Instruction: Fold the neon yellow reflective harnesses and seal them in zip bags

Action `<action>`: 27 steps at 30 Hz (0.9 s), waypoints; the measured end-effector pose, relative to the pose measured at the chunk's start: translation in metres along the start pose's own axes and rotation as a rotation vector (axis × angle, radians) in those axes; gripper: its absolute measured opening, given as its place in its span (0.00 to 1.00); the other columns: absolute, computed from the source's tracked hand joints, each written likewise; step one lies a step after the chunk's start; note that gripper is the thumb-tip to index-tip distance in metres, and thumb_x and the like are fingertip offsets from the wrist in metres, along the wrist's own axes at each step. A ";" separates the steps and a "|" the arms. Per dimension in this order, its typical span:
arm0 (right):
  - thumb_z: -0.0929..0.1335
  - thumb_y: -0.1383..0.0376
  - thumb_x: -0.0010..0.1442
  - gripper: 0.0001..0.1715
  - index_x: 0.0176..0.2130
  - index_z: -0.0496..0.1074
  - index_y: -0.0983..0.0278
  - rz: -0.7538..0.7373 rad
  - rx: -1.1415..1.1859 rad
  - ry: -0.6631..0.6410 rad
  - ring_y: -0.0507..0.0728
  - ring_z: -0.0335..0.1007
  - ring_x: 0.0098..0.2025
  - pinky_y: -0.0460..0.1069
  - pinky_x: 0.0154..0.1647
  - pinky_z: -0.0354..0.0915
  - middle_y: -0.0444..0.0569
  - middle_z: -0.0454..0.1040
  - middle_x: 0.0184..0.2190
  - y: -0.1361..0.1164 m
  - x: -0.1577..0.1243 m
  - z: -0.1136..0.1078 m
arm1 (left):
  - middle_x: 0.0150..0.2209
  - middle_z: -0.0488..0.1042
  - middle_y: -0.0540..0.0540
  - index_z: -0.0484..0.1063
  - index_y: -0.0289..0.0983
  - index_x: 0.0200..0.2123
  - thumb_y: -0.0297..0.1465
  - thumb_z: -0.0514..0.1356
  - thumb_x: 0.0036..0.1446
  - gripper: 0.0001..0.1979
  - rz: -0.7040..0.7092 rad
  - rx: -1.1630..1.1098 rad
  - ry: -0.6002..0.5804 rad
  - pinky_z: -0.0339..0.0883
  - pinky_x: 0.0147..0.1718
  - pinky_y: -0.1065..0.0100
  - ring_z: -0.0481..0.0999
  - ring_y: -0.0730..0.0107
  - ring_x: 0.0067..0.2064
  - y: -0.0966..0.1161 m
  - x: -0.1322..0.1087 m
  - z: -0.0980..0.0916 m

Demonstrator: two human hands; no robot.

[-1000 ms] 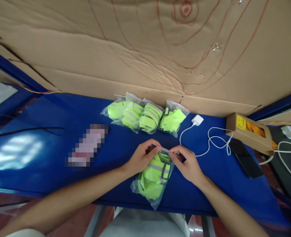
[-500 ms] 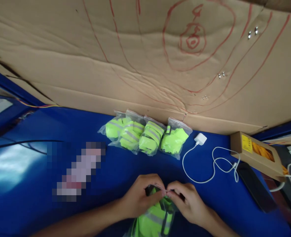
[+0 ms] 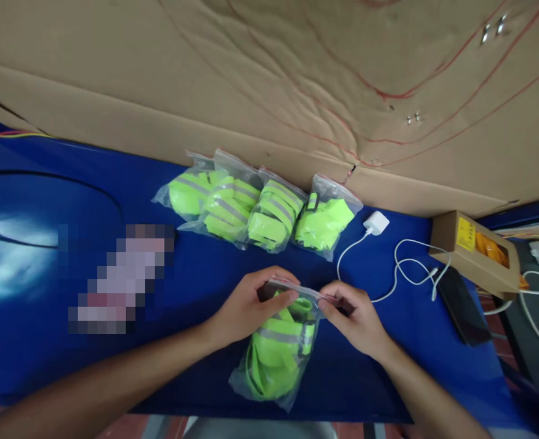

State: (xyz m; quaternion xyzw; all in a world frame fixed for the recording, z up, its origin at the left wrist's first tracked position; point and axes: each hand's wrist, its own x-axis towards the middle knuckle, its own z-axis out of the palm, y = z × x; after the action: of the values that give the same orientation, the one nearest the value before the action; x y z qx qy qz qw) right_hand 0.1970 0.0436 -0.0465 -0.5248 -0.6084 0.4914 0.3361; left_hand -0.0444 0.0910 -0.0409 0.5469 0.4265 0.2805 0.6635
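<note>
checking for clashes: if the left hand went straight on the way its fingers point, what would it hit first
Most likely the right hand, which pinches the same top edge of the bag that the left hand grips; the left hand aims along that edge toward it. Depth is unclear.

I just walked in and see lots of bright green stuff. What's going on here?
A person's left hand and right hand both pinch the top edge of a clear plastic bag of neon-green reflective straps, which lies on the blue table. Four more such bags sit in a row against the brown cardboard wall. A white charger with its cable, a black phone and a brown cardboard box lie to the right.
</note>
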 end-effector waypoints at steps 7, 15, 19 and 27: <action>0.71 0.62 0.67 0.07 0.37 0.75 0.63 -0.031 0.004 0.049 0.48 0.70 0.30 0.41 0.31 0.65 0.43 0.74 0.30 0.002 -0.002 0.004 | 0.29 0.76 0.49 0.79 0.34 0.37 0.40 0.67 0.60 0.13 0.015 0.019 0.026 0.58 0.25 0.76 0.67 0.77 0.27 -0.001 -0.002 0.004; 0.71 0.65 0.65 0.06 0.35 0.73 0.63 -0.017 -0.003 0.044 0.47 0.65 0.26 0.41 0.28 0.62 0.41 0.71 0.26 0.004 -0.001 0.004 | 0.31 0.79 0.48 0.80 0.36 0.39 0.40 0.66 0.62 0.13 0.002 0.079 0.062 0.63 0.28 0.75 0.73 0.74 0.29 -0.003 -0.006 0.005; 0.70 0.68 0.64 0.05 0.34 0.71 0.63 -0.061 -0.031 0.058 0.47 0.64 0.26 0.41 0.28 0.61 0.39 0.69 0.25 0.002 -0.004 0.005 | 0.31 0.79 0.50 0.80 0.37 0.37 0.38 0.65 0.63 0.10 0.034 0.093 0.050 0.63 0.28 0.76 0.73 0.76 0.29 -0.004 -0.006 0.005; 0.69 0.70 0.64 0.04 0.35 0.71 0.62 -0.120 -0.087 0.053 0.47 0.64 0.27 0.41 0.28 0.60 0.40 0.69 0.27 -0.003 -0.005 0.009 | 0.32 0.80 0.50 0.80 0.37 0.37 0.34 0.63 0.64 0.08 0.084 0.106 -0.001 0.65 0.31 0.76 0.74 0.76 0.31 0.002 -0.010 0.010</action>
State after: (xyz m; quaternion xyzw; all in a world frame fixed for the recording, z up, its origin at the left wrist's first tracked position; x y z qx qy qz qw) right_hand 0.1893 0.0368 -0.0459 -0.5141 -0.6507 0.4293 0.3577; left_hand -0.0407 0.0780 -0.0358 0.5989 0.4173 0.2847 0.6214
